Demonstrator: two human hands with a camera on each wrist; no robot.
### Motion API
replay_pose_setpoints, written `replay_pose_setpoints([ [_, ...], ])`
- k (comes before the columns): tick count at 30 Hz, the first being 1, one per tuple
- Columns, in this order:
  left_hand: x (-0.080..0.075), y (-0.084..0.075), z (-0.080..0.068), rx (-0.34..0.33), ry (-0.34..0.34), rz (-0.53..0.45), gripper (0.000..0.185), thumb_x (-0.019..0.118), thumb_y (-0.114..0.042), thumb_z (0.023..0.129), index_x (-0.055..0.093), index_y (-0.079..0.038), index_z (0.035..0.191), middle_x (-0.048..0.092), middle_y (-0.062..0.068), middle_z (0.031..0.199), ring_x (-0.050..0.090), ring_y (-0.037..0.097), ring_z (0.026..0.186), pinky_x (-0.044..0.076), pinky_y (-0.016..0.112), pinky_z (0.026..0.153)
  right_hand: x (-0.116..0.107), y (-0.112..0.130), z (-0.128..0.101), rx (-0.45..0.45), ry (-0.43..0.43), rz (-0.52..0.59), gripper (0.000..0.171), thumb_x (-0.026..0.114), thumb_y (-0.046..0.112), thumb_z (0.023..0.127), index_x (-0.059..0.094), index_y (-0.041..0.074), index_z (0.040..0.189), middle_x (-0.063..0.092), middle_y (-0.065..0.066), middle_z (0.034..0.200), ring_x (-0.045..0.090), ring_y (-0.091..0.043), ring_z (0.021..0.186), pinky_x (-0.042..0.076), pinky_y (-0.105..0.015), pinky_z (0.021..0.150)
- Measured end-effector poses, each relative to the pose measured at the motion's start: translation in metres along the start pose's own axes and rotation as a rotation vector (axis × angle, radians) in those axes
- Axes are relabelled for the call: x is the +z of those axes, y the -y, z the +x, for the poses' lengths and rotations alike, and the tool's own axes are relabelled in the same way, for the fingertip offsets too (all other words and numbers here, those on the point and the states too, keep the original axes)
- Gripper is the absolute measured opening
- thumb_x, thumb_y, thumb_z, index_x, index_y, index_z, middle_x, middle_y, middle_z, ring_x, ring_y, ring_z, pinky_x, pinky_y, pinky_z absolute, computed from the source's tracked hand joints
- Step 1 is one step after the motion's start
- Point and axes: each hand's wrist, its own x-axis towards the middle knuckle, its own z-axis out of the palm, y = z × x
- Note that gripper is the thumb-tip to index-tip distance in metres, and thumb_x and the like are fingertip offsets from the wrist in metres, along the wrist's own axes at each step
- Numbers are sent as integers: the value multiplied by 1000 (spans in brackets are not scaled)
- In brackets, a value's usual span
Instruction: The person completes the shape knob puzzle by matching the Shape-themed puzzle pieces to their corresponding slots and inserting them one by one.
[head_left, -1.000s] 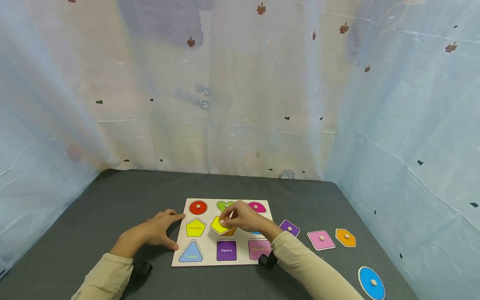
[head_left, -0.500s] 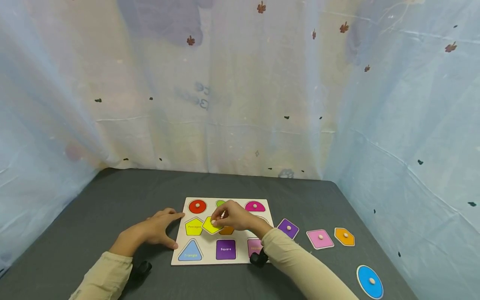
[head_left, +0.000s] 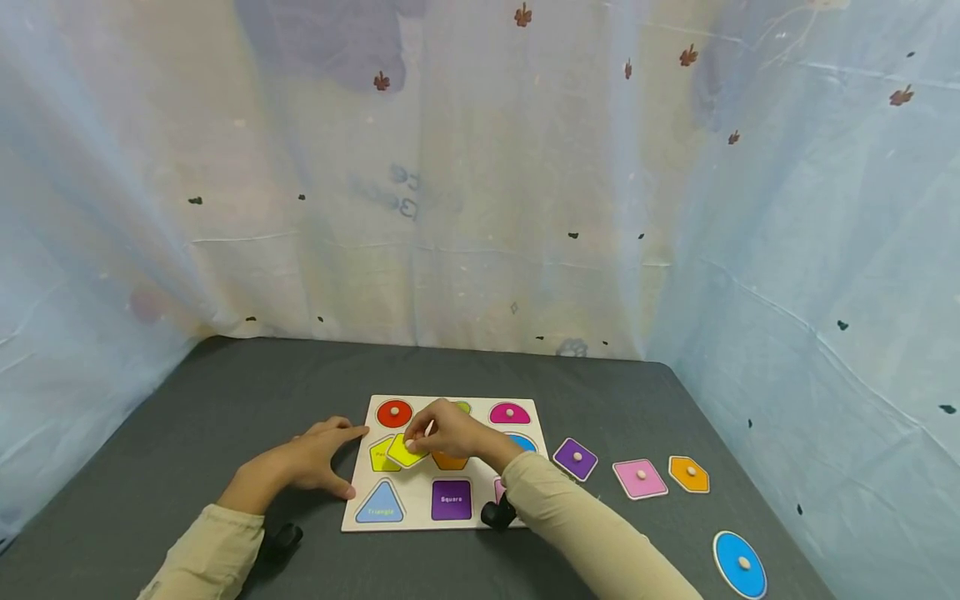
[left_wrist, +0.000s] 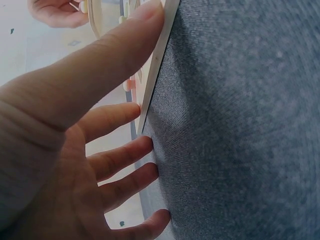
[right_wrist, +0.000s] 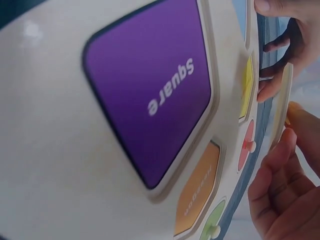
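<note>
While the yellow pentagon piece is pinched by its small knob between thumb and fingertips of the right hand, it is held tilted just above the puzzle board, partly overlapping the yellow pentagon recess that lies directly beneath and slightly to the left of the grip. The knob-hold appears to be chosen so that the flat piece can be turned and lowered without the fingers fouling the recess edges. The left hand is laid flat and relaxed, fingers spread, with thumb and fingertip against the board's left edge, as seen in the left wrist view; by this contact the board is judged to be steadied on the grey table cover. Beyond the grip, the red circle and the magenta semicircle are seated; nearer than the grip, the triangle recess and square recess are open. Well to the right of the grip, off the board, lie a purple piece, a pink piece, an orange hexagon and a blue circle.
</note>
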Motion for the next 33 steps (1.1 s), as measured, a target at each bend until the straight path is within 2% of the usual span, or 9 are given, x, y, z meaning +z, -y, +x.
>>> replay_pose_setpoints([
  [13,-1,0,2,6,3,7,100,94,-42,67,47,-12,151,47,18,143,46,41,131,37,74,102,11,8,13,66,-62,-98,6,76,10,90,78,5,92,59,5,72,49,-5,72,41,-15,59],
  [25,1,2,1,16,-4,9,100,93,-42,67,48,-11,151,47,19,144,45,43,132,34,76,102,22,12,19,145,-92,-114,5,79,12,88,77,8,89,61,3,73,50,-6,68,41,-15,59],
  [33,1,2,2,16,-5,12,100,94,-42,66,48,-12,150,48,18,143,46,41,130,36,75,101,28,14,24,166,-110,-130,8,80,13,87,75,9,83,60,3,69,50,-7,64,42,-16,57],
])
